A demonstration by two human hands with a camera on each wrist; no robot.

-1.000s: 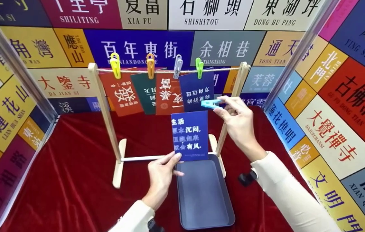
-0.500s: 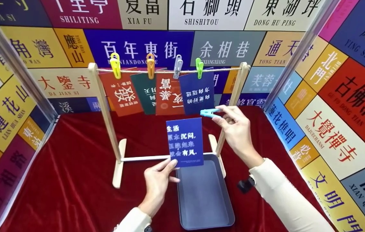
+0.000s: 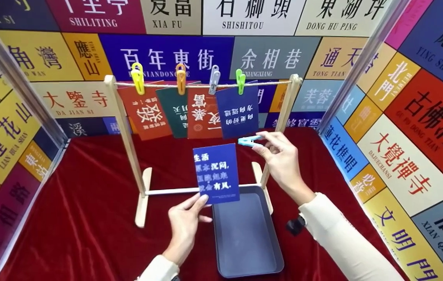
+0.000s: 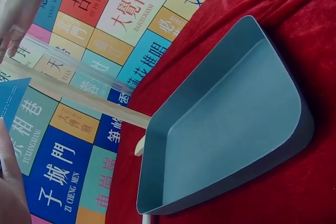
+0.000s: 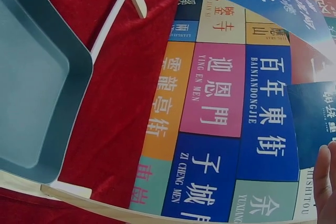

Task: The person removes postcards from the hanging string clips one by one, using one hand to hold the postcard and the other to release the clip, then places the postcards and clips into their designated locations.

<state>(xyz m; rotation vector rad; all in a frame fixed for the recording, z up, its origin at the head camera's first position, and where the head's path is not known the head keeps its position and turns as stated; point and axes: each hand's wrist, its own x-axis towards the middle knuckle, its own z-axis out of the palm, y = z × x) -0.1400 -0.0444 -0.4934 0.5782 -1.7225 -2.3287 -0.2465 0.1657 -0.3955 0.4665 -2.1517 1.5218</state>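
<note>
My left hand (image 3: 184, 226) pinches the lower left corner of a blue card (image 3: 217, 173) with white lettering, held upright in front of the rack. To its right, my right hand (image 3: 283, 158) pinches a light blue clothespin (image 3: 249, 141) whose tip points left toward the card's upper right corner. Behind them a string (image 3: 272, 84) runs across a wooden rack (image 3: 125, 136). From it hang a red card (image 3: 147, 113), a dark green card (image 3: 172, 113), another red card (image 3: 202, 117) and a blue card (image 3: 239, 113), clipped by yellow, orange, grey and green clothespins.
A dark grey tray (image 3: 247, 234) lies on the red velvet cloth (image 3: 88, 234), below the hands and partly between the rack's feet. Printed panels (image 3: 167, 54) with large characters wall in the back and both sides.
Both hands have moved down and a little to the left, the left with the blue card and the right with the light blue clothespin. The hanging cards stay put.
</note>
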